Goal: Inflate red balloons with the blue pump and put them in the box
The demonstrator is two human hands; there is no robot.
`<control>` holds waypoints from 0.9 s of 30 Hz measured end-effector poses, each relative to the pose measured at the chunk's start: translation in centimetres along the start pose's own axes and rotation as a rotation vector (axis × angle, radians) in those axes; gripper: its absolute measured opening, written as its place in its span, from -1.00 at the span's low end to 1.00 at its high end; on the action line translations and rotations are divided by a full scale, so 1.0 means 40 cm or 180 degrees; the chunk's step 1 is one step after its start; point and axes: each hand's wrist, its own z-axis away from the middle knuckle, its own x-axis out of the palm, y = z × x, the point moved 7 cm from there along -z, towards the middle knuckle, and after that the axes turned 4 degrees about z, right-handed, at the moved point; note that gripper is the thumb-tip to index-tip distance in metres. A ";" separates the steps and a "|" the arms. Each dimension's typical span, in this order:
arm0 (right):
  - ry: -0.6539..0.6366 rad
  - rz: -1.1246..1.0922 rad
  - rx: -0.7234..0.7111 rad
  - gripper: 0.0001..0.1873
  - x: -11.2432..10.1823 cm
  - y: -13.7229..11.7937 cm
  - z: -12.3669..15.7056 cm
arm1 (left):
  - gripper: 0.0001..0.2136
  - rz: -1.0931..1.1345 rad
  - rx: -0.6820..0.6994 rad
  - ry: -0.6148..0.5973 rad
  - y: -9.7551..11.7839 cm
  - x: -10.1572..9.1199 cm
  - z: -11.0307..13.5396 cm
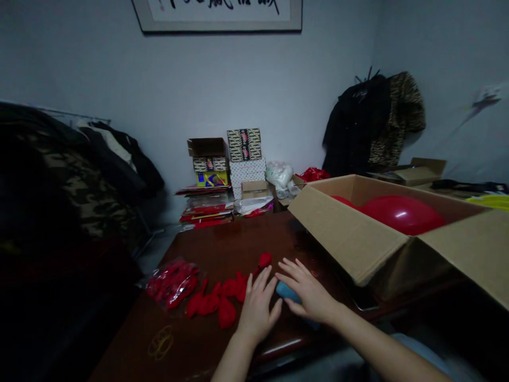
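Right now the blue rounded object lies on the desk tucked under the right hand, its long axis slanting toward that wrist, those fingers spread over it with no clear clamp, the left hand just beside, fingers apart.

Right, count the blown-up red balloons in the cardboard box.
2. Both are inside the open cardboard box: a large red balloon toward the middle, and a second red balloon just left of it, partly hidden. Others may be hidden below the box's walls.
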 end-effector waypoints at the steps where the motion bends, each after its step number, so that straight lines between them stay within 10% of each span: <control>1: -0.0024 -0.0087 -0.0007 -0.35 0.029 -0.016 -0.007 | -0.47 -0.0020 -0.0109 0.0010 -0.025 0.004 0.031; 10: -0.0299 -0.0408 -0.0013 -0.37 0.199 -0.115 -0.058 | -0.53 -0.0408 -0.0733 0.0216 -0.187 0.022 0.219; 27: 0.0016 -0.0225 0.0310 -0.73 0.398 -0.113 -0.171 | -0.56 -0.0840 -0.1186 0.0649 -0.273 0.049 0.308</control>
